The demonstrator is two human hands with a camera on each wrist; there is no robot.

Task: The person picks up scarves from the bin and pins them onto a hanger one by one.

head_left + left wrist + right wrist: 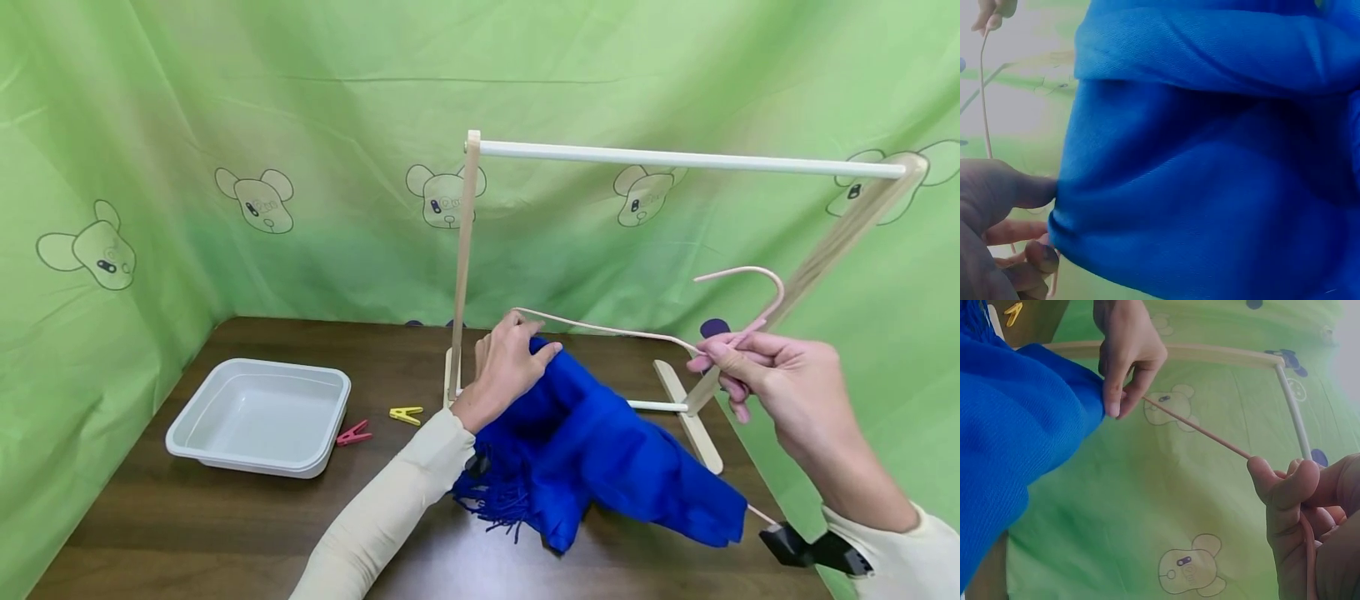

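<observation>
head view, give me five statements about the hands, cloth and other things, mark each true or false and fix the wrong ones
1. The right hand holds the pink hanger. True.

2. The pink hanger hangs from the rack's top bar. False: the pink hanger is clear of the rack's top bar.

3. The left hand pinches the edge of the blue cloth. True.

4. The red clip lies inside the white tray. False: the red clip is on the table, outside the white tray.

5. The yellow clip lies on the table. True.

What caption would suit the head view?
Left hand pinches blue fringed cloth on a pink hanger held by the right hand.
</observation>
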